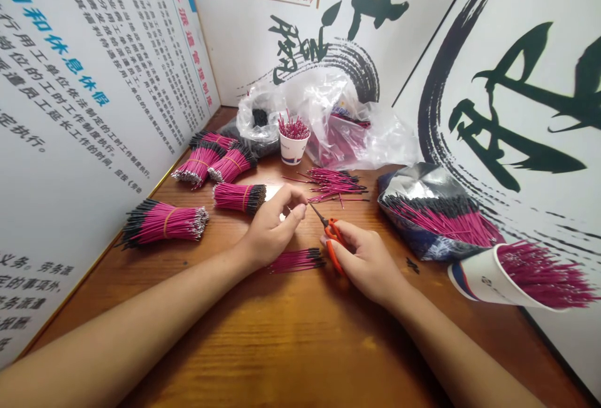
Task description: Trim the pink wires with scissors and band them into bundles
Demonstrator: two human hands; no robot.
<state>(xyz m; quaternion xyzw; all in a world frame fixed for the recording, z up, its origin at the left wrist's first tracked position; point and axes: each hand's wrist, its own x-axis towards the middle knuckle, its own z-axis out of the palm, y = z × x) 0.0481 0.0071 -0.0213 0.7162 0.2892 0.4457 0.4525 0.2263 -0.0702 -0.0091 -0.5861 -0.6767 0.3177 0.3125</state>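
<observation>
My right hand (369,258) is closed around the handles of small orange-handled scissors (332,233). Their narrow dark blades point up and left, reaching the fingertips of my left hand (277,223). Thumb and forefinger of that left hand are pinched together, and what sits between them is too small to make out. Below my hands lies a small row of pink wires with black ends (298,260). Beyond the scissors is a loose heap of pink wires (335,184). A banded wire bundle (239,198) lies just left of my left hand.
More banded bundles (164,223) lie at the left. A paper cup of wires (294,148) stands at the back beside clear plastic bags (366,142). At the right are an open foil bag of wires (432,220), a tipped paper cup (483,276) and small black bits (412,265). Printed panels enclose the table.
</observation>
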